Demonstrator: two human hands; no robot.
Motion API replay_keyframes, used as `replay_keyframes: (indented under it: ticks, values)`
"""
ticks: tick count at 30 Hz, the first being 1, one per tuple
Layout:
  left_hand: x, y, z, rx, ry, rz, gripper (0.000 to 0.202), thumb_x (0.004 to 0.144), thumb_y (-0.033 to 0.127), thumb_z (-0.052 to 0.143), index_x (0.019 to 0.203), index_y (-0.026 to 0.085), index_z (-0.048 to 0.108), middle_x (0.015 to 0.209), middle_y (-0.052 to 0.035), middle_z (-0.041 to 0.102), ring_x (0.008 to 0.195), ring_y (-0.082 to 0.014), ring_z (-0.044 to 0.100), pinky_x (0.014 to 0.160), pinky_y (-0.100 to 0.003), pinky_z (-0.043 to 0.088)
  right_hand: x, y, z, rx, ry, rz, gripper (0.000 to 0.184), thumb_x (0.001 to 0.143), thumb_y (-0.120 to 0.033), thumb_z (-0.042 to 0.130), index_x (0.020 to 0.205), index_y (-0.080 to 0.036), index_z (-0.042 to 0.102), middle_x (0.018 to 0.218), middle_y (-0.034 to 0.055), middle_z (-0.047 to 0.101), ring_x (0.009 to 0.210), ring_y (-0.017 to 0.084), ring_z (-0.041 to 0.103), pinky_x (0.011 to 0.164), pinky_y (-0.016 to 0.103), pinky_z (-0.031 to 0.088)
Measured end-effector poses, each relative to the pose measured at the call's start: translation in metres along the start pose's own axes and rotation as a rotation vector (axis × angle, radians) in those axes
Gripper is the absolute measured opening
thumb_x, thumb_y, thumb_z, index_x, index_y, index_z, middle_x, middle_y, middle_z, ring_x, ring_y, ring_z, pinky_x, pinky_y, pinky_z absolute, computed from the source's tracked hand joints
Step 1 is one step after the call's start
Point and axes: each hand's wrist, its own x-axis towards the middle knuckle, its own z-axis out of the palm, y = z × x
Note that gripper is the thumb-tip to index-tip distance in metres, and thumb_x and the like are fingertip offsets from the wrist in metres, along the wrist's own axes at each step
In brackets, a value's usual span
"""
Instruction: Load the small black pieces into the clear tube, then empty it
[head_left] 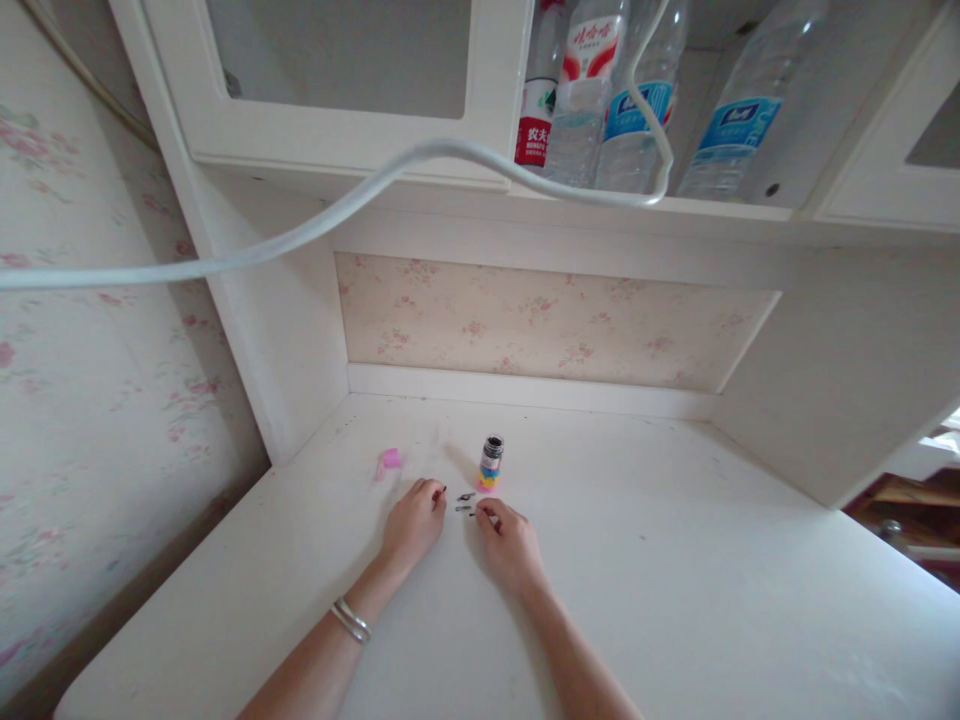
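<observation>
My left hand (417, 518) is closed on the white tabletop, with a small dark tip showing at its fingers. My right hand (511, 538) is pinched, its fingertips at a thin black piece (472, 514) near the table surface. Between the hands lie a small dark clip-like piece (466, 497) and another slim dark piece (462, 508), too small to name surely. Just behind them stands an open clear jar (491, 462), upright, with black, blue, yellow and pink layers showing. To the left of it sits a pink cap-like piece (391, 458).
The white tabletop (630, 600) runs back to a low ledge and floral wallpaper. A pale cable (300, 235) hangs across the upper view. Overhead, a white cabinet (337, 130) holds several plastic bottles (589, 100). Side panels (832, 370) close in the desk.
</observation>
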Motion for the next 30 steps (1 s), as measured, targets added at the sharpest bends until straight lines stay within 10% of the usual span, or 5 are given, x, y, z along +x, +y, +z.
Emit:
replay_keyframes:
  ticks: [15, 30]
  values:
    - [0.008, -0.009, 0.010, -0.185, -0.110, -0.071, 0.020, 0.087, 0.029, 0.045, 0.089, 0.022, 0.065, 0.090, -0.0001, 0.073, 0.084, -0.0139, 0.066, 0.071, -0.021, 0.041, 0.031, -0.010, -0.024, 0.472, 0.252, 0.161, 0.036, 0.085, -0.052, 0.047, 0.098, -0.020, 0.058, 0.087, 0.0034, 0.066, 0.050, 0.010, 0.051, 0.048, 0.023, 0.041]
    - [0.003, -0.005, 0.009, -0.249, -0.132, -0.082, 0.024, 0.088, 0.036, 0.045, 0.091, 0.023, 0.064, 0.088, 0.0004, 0.073, 0.085, -0.0149, 0.066, 0.070, -0.021, 0.041, 0.101, -0.022, -0.054, 0.140, 0.188, -0.106, 0.017, 0.076, -0.032, 0.055, 0.074, -0.021, 0.067, 0.100, 0.0049, 0.052, 0.068, 0.013, 0.050, 0.071, 0.031, 0.046]
